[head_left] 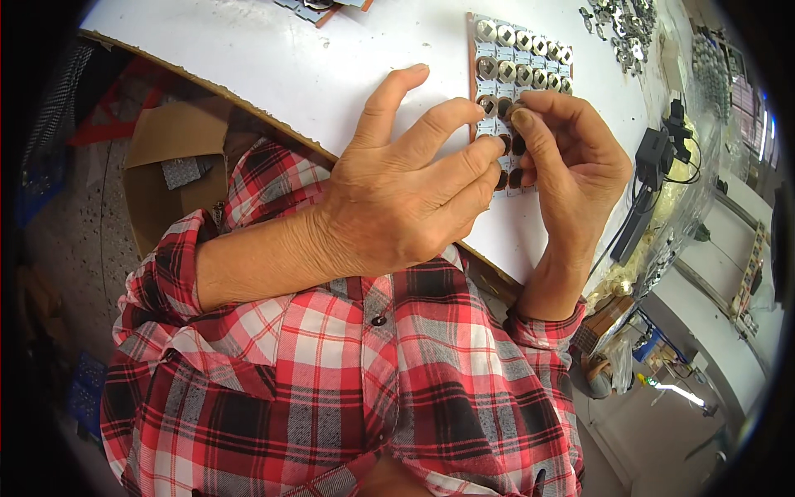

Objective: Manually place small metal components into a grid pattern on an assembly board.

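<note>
A light-blue circuit board panel (499, 51) lies on the white table, with rows of round silver metal clips (523, 74) on its far part. Nearer rows show dark round spots, partly hidden by my hands. My left hand (414, 186) reaches over the panel's left edge with fingers spread. Its index finger is raised, and the other fingertips rest at or just above the panel. My right hand (571, 153) is over the panel's right side, thumb and index finger pinched together near a row of clips. Whatever sits between those fingertips is too small to make out.
A pile of loose metal clips (625, 29) lies at the far right of the table (248, 50). Part of another panel (321, 10) shows at the top edge. A black device with a cable (650, 161) stands to the right. An open cardboard box (174, 132) is below the table's left edge.
</note>
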### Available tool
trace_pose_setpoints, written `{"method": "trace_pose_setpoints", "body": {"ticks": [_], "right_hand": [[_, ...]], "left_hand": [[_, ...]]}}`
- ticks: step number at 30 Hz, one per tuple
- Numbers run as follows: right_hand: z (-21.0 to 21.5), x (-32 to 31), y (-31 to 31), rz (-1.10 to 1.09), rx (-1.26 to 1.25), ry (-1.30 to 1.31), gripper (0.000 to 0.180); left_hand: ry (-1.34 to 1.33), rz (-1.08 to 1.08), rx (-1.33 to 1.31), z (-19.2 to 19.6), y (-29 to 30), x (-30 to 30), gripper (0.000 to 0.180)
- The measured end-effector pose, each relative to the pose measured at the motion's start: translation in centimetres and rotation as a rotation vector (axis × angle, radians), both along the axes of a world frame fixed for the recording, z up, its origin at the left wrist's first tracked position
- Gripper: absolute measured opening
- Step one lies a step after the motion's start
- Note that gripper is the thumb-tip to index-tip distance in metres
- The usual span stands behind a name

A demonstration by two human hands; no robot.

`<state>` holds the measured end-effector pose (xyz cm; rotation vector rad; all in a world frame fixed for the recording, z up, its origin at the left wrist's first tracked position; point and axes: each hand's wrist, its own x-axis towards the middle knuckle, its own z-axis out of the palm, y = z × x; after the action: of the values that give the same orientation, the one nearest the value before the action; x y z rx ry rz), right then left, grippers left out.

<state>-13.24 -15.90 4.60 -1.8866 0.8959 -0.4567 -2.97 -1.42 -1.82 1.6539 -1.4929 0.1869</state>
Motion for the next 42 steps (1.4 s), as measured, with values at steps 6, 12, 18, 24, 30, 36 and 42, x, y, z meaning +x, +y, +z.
{"method": "trace_pose_setpoints", "body": {"ticks": [6, 12, 18, 24, 30, 36, 42], "right_hand": [[0.1, -0.1, 0.1, 0.013, 0.035, 0.005, 0.018], [0.7, -0.3, -0.2, 0.020, 0.017, -0.031, 0.026], [1.5, -0.4, 0.5, 0.288, 0.124, -0.113, 0.055], [0.6, -0.8, 0.0, 0.294, 0.393, -0.258, 0.051], [0.2, -1.1, -0.4, 0.285, 0.569, -0.421, 0.017], [0.2, -0.1, -0.6, 0.037, 0.181, -0.170, 0.016], [-0.2, -0.1, -0.2, 0.103, 0.010, -0.054, 0.021]], "left_hand": [[0.009, -0.007, -0.013, -0.1, 0.0, 0.1, 0.033], [0.067, -0.022, 0.007, 0.6, 0.1, 0.3, 0.040], [0.201, -0.026, -0.146, 0.4, -0.4, 1.6, 0.039], [0.394, -0.170, -0.157, 0.5, 0.0, 2.2, 0.030], [0.510, -0.217, -0.161, 1.1, 0.1, 2.8, 0.032], [0.155, -0.100, -0.094, 0.6, 0.1, 1.6, 0.043], [0.064, -0.092, -0.034, 0.3, 0.1, 1.3, 0.044]]}}
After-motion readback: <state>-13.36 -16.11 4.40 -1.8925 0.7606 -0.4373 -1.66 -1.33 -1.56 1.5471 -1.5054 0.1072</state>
